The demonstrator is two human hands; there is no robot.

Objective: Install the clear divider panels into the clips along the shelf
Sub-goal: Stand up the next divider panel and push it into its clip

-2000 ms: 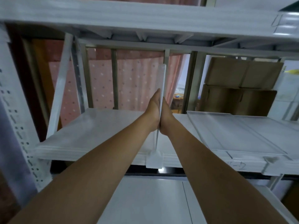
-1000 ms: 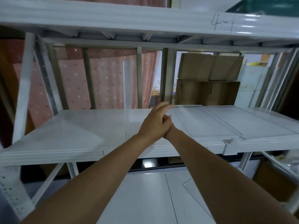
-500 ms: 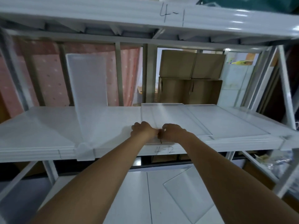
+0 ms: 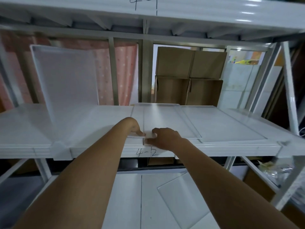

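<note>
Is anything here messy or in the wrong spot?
One clear panel lies crooked on the lower shelf, away from the others. Up top, one divider already stands in its clip, while more panels lie flat, waiting. Both hands, left hand and right hand, grip the nearest flat one's front edge. Nothing looks broken.

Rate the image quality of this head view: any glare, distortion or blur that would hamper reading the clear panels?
Head view: wide-angle bending bows the shelf front edge; glare streaks the upper beam at right; light is dim and bluish. The upright divider panel reads as a hazy sheet. Flat panels show mainly by their edges. Left hand and right hand are fairly sharp; frame corners smear.
</note>
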